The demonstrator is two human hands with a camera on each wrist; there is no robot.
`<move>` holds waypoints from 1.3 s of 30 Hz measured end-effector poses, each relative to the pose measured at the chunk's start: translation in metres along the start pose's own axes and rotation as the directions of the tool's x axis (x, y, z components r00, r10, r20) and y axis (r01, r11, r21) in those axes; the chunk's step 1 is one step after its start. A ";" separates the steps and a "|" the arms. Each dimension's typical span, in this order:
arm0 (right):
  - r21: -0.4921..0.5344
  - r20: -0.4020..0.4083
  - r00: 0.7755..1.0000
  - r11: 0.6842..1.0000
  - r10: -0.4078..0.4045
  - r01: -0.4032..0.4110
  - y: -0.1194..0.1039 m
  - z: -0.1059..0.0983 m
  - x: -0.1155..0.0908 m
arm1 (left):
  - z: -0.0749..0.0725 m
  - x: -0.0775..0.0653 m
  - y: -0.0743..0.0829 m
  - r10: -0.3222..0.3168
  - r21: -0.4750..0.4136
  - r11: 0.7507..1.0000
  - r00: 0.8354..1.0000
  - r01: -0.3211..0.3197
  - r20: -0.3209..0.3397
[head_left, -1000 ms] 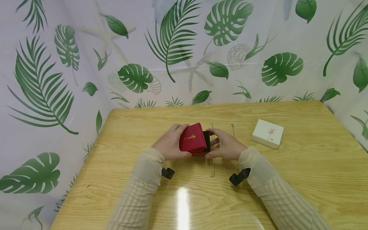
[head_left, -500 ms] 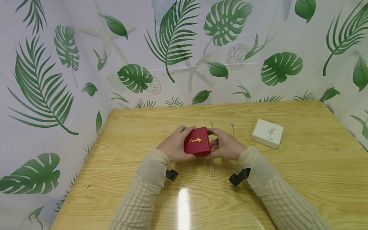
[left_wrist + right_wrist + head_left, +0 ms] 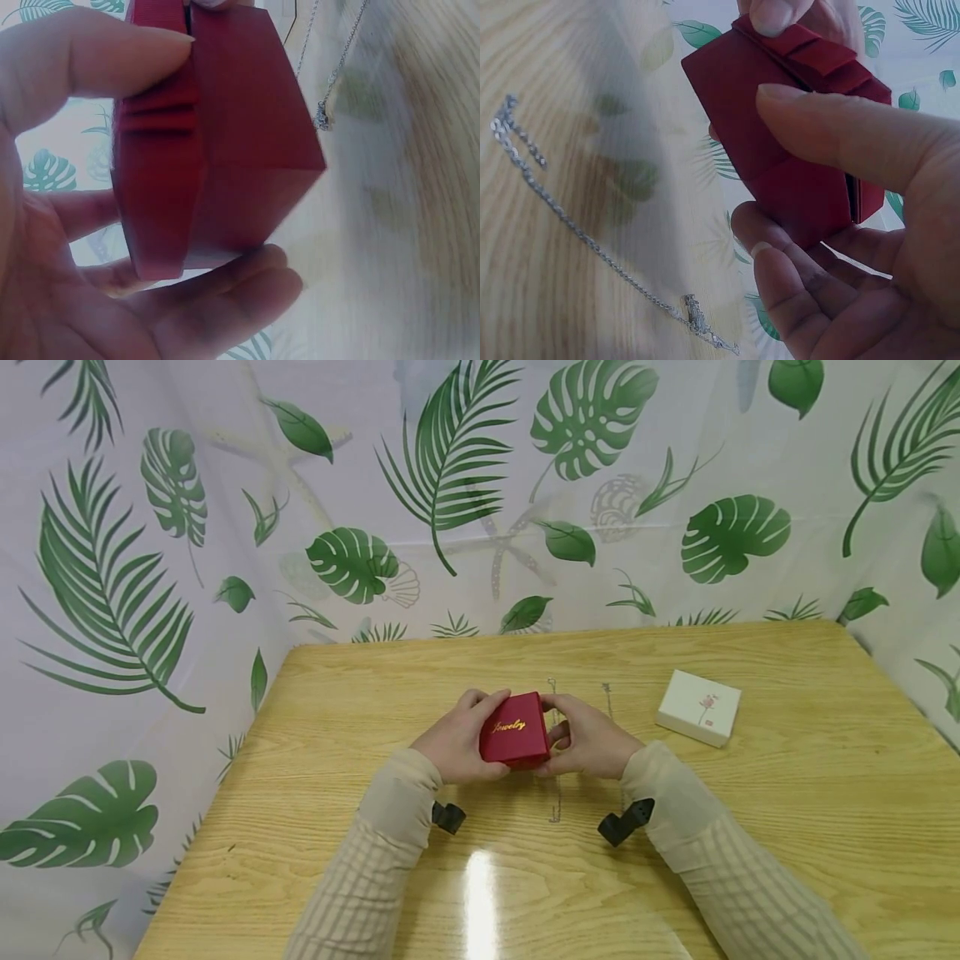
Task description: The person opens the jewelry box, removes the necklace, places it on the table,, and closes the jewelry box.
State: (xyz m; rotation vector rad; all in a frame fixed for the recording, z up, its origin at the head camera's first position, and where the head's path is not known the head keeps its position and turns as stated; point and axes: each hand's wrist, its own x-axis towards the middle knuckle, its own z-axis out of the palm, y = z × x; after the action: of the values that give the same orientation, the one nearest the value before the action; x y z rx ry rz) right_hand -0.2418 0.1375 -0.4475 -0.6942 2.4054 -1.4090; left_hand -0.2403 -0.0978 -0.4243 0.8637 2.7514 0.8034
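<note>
Between both hands, above the table, is a small red jewelry box (image 3: 513, 731) with gold "Jewelry" lettering on its lid. My left hand (image 3: 459, 742) grips it from the left, thumb over the ribbed red band on the lid side in the left wrist view. From the right, my right hand (image 3: 592, 739) holds the box, its thumb on the plain red base (image 3: 735, 112) and fingers curled below. The lid sits down on the base, with a thin dark gap along the seam in the right wrist view. What is inside is hidden.
A silver chain necklace (image 3: 557, 797) lies lengthwise on the wooden table (image 3: 360, 693), partly behind my right hand. Another chain (image 3: 607, 689) lies to its right, largely covered by that hand. Farther right stands a white box (image 3: 699, 708) with a pink flower print.
The lid, tilted and showing the black inside a second ago, has come down level over the base. My left hand has moved slightly right with it. Little differs over the last half second.
</note>
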 end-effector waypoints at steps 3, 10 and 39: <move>0.015 -0.002 1.000 1.000 -0.004 0.004 -0.001 0.000 0.000 | 0.000 0.000 -0.002 0.003 -0.014 1.000 1.000 -0.003 0.000; 0.041 0.014 0.999 0.999 -0.032 0.031 -0.001 -0.001 0.000 | 0.000 0.000 -0.003 0.019 -0.055 0.998 1.000 -0.020 -0.013; 0.249 -0.002 0.997 0.966 -0.073 0.071 -0.004 -0.009 -0.002 | -0.001 0.000 -0.004 0.069 -0.193 0.976 0.980 -0.105 -0.186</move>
State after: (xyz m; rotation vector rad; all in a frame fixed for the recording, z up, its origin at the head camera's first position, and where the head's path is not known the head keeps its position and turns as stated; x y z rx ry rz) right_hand -0.2432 0.1440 -0.4397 -0.7261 2.1644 -1.6959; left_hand -0.2428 -0.1007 -0.4259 0.9169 2.7314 1.2093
